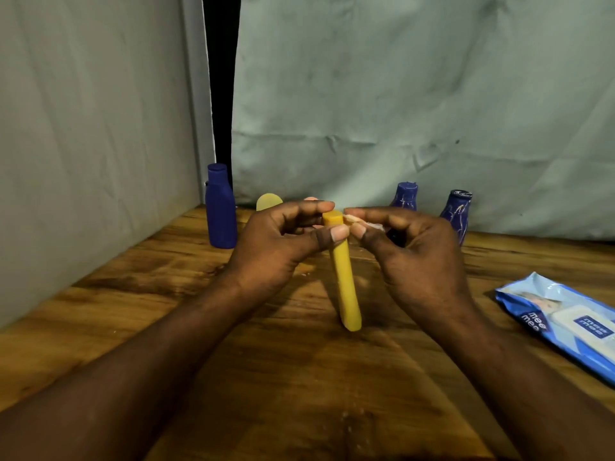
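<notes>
Yellow stick [344, 277], pale scrap [353, 221]
Long, round and plain yellow, the stick is held nearly upright, the left hand [283, 242] pinching its top; the crumpled scrap, in the right hand [416, 251], touches that top.

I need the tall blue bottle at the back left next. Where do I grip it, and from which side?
Grip the tall blue bottle round its straight body, below the narrower cap, coming from the front. It stands upright, with the wall close on its left and the curtain behind, so front and right look like the open sides.
</notes>
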